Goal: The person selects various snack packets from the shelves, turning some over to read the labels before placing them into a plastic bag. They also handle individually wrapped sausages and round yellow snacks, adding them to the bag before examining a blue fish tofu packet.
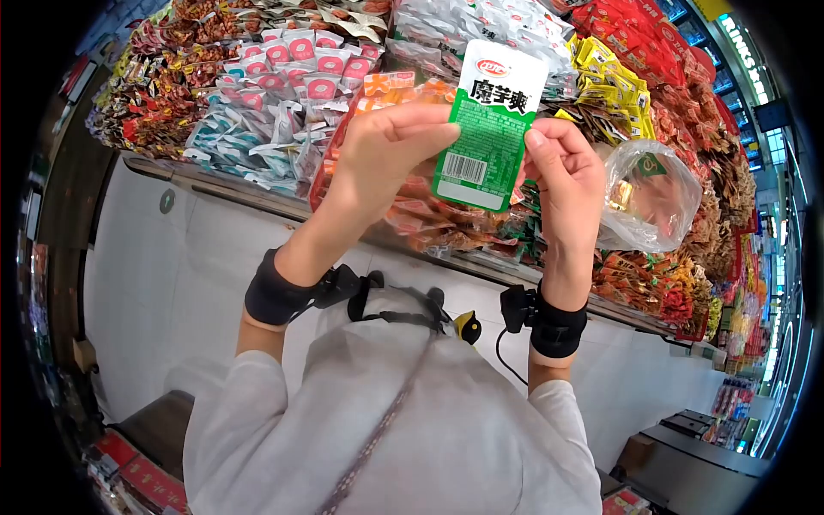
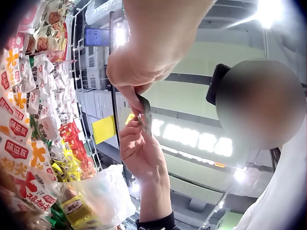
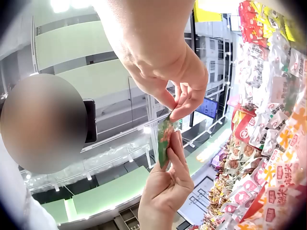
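A green and white snack packet (image 1: 486, 142) with black lettering and a barcode is held up between both hands in the head view. My left hand (image 1: 384, 153) pinches its left edge between thumb and fingers. On the opposite edge, my right hand (image 1: 568, 167) pinches near the upper right side. Seen almost edge-on, the packet (image 2: 146, 115) spans the two hands in the left wrist view. Its green face (image 3: 164, 143) shows in the right wrist view, partly covered by fingers.
Below and beyond the hands, a display counter is heaped with snack packets: white and pink ones (image 1: 296, 53), yellow ones (image 1: 620, 81) and red ones (image 1: 631, 34). A clear plastic bag (image 1: 674, 219) with items inside rests on the heap right of my right hand.
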Available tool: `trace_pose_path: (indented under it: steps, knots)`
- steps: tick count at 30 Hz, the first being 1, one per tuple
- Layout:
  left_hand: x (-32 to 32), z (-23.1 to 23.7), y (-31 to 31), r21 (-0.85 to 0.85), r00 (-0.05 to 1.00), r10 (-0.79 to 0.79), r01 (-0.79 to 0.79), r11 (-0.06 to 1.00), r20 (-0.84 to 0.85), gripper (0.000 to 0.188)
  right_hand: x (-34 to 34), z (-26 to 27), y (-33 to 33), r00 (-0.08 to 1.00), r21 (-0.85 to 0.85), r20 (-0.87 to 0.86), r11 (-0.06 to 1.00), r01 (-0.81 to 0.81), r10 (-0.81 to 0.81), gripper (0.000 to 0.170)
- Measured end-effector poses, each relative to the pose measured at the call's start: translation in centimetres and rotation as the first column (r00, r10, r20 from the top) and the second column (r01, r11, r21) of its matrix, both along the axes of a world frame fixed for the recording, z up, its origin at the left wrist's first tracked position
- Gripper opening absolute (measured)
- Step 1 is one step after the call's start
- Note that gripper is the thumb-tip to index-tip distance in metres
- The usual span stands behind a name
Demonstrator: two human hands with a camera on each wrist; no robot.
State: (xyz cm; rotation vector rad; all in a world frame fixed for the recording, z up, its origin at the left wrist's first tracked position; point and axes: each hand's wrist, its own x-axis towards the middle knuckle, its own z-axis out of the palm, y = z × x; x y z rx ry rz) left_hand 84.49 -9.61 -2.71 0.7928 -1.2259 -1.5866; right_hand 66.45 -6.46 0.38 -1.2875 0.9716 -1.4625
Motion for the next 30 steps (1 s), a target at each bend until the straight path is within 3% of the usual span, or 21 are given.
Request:
trace_pose_path:
  steps: [6, 20, 24, 27, 28, 29, 30]
  knots:
    - [-0.7, 0.1, 0.1, 0.078, 0.985, -0.061, 0.075, 0.994, -0.163, 0.021, -0.7, -1.0, -0.1, 0.996, 0.048, 0.093, 0.999, -0.014, 0.01, 0.011]
    - [-2.7, 0.2, 0.4, 0.002, 0.977, -0.109, 0.111, 0.994, -0.186, 0.018, -2.4, -1.2, 0.9, 0.991, 0.06, 0.129, 0.997, 0.038, -0.045, 0.01]
    - [-3.5, 0.7, 1.0, 0.089, 0.971, -0.129, 0.149, 0.985, -0.2, 0.019, -3.1, -1.5, 1.4, 0.992, 0.036, 0.094, 0.996, 0.084, -0.087, 0.009]
    - [-4.6, 0.2, 1.3, 0.004, 0.993, -0.057, 0.058, 0.998, -0.104, 0.018, -3.6, -2.1, 1.9, 0.982, -0.025, 0.047, 0.982, 0.185, -0.184, 0.006]
    - [-5.1, 0.5, 1.7, 0.042, 0.991, -0.042, 0.047, 0.998, -0.123, 0.018, -4.0, -2.3, 2.4, 0.988, -0.065, 0.046, 0.987, 0.15, -0.147, 0.006]
    - [-5.4, 0.1, 1.8, -0.072, 0.995, -0.057, 0.05, 0.996, -0.088, 0.018, -3.3, -1.3, 3.2, 0.975, -0.08, 0.021, 0.972, 0.223, -0.222, 0.006]
    - [-6.0, 0.0, 2.2, -0.083, 0.992, -0.043, 0.033, 0.996, -0.121, 0.018, -3.8, -1.3, 4.0, 0.961, -0.127, -0.139, 0.966, 0.224, -0.241, 0.007]
